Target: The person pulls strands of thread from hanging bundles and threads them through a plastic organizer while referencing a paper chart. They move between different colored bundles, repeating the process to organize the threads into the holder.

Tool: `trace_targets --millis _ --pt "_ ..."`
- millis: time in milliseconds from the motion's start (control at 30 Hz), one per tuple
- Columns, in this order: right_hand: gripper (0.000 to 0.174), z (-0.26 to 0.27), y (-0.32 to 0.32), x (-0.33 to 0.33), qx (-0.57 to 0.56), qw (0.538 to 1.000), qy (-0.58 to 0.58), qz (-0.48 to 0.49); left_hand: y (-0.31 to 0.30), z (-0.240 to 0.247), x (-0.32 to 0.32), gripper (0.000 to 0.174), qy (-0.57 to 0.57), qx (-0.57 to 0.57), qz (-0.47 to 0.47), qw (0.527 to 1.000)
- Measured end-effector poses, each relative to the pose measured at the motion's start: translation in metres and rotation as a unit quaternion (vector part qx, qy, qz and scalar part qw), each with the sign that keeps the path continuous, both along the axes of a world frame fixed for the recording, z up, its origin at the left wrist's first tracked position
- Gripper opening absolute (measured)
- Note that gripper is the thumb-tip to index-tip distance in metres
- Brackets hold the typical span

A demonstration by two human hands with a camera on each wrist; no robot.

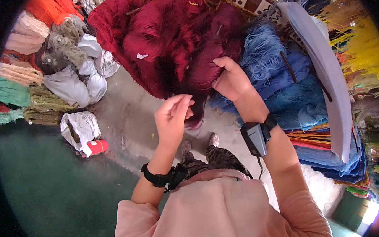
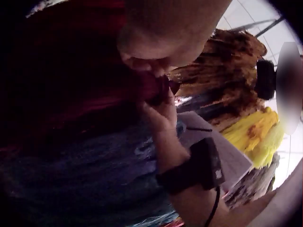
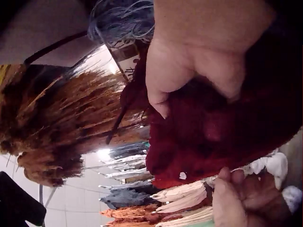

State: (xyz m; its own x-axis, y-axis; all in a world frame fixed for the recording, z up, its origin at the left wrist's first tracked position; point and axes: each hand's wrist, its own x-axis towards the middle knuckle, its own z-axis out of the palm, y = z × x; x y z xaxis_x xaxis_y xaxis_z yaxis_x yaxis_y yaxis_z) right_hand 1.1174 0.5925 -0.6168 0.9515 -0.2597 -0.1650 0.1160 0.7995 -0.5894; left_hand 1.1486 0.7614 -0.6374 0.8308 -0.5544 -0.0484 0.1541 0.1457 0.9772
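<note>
A large bundle of dark red yarn (image 1: pixel 160 34) hangs in front of the person, a small white scrap on its face. At its right lower side the right hand (image 1: pixel 235 80) grips the yarn, thumb lying on the front and the fingers partly buried in the strands. The right wrist view shows this hand (image 3: pixel 199 61) with red yarn between thumb and fingers. Close to the bundle's lower edge is the left hand (image 1: pixel 171 115), its fingers loosely bent. Nothing shows in the left hand (image 3: pixel 241 201) in the right wrist view.
Blue yarn (image 1: pixel 267 53) hangs right of the red bundle, beside a long pale grey sheet (image 1: pixel 330 79). Yellow yarn (image 1: pixel 367 42) hangs farther right. White sacks (image 1: pixel 72 85) and a red cylinder (image 1: pixel 96 146) lie on the left, near stacked coloured hanks (image 1: pixel 11 92).
</note>
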Motion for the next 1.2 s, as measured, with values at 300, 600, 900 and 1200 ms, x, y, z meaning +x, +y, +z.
trace_targets --millis 300,600,900,1200 --pt "0.032 -0.017 -0.008 0.007 0.058 0.997 -0.027 0.045 -0.025 -0.004 -0.001 0.015 0.255 -0.108 0.017 0.961" --pt "0.032 -0.018 -0.012 0.009 0.052 0.997 -0.032 0.055 -0.043 0.0 -0.004 0.014 0.31 -0.17 0.05 0.934" --pt "0.031 -0.015 -0.004 0.01 0.048 0.999 -0.022 -0.006 -0.025 -0.009 -0.011 0.003 0.336 -0.357 -0.046 0.87" --pt "0.031 -0.009 0.003 0.011 0.044 0.998 0.01 -0.043 -0.011 -0.018 -0.012 0.009 0.257 -0.334 -0.112 0.9"
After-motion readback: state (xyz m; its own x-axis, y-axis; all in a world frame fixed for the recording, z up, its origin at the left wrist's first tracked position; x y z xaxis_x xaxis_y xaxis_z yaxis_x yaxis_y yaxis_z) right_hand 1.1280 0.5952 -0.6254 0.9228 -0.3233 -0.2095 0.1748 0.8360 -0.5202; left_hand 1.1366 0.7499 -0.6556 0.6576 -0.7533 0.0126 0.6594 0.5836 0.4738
